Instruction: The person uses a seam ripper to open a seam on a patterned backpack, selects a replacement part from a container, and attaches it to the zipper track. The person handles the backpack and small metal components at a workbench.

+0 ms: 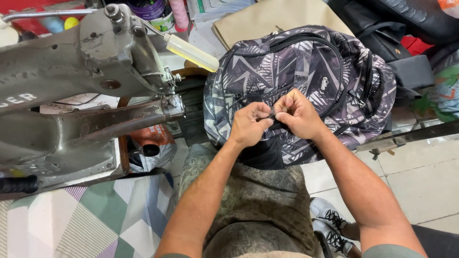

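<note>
sewing machine point(86, 95) crowding left, bags point(401, 43) behind backpack point(306, 71), tiled floor point(416, 167) open right

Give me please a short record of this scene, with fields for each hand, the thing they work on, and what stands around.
left hand: pinching a small part at the front zipper of the backpack
right hand: pinching the same spot, fingertips meeting the left hand's
backpack: patterned grey, black and white, resting on the person's lap
sewing machine: old grey metal, to the left
shoe: white, black laces, on the tiled floor
</note>
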